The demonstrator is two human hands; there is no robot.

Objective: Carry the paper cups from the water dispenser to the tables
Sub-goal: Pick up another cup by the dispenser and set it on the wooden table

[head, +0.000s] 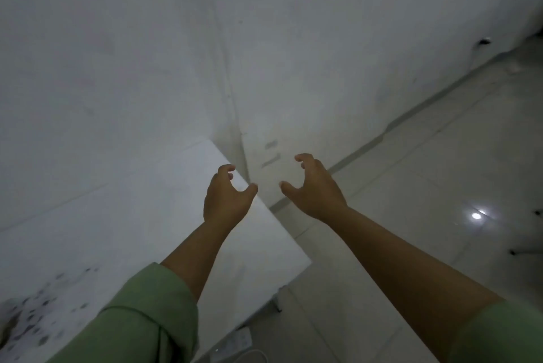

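Both hands reach forward empty, fingers curled open: left hand [227,196] over the white table [141,215], right hand [316,186] at its three o'clock. Green sleeves [141,321] cover the upper arms.

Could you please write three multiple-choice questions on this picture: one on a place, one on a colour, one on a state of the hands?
1. Where is the left hand?
A. Over the corner of the white table top
B. Inside a drawer
C. Flat on the floor

2. What colour are the rolled-up sleeves?
A. Red
B. Light green
C. Black

3. What state are the two hands in?
A. Each grips a paper cup
B. Both are closed fists
C. Both are open, fingers curled, holding nothing

Key: 1 A, the left hand shows above the table's far corner. 2 B, both forearms come out of green cloth. 3 C, the left hand and right hand show empty space between thumb and fingers, and no cup is in view.
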